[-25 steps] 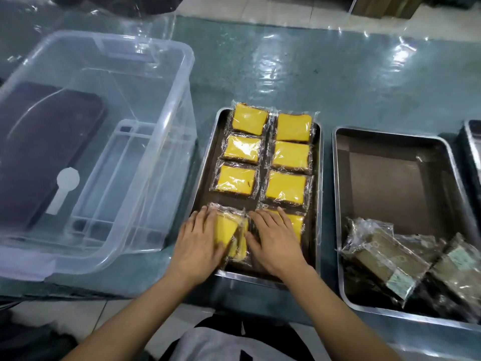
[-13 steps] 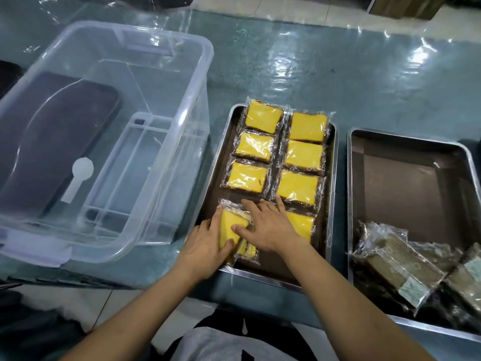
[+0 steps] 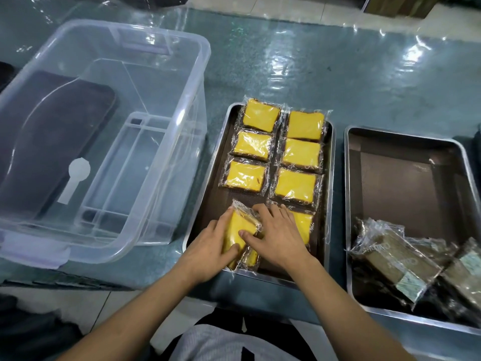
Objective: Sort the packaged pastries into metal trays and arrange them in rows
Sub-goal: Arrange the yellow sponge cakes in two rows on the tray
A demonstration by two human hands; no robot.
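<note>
A big clear plastic bin [image 3: 109,142] stands on the left part of the surface [image 3: 312,69]. The bin has no lid on it, and its walls are transparent, so a ribbed frame is visible at its bottom. Through the left wall a dark flat shape with rounded corners [image 3: 52,142] can be seen, and a small white sticker [image 3: 75,178] is near it. The surface is grey-green and is covered with a shiny, wrinkled plastic film [image 3: 286,48] that reflects light. Behind the far edge there is a light tiled floor [image 3: 260,6], and a brown box-like object [image 3: 400,3] stands at the top right.
</note>
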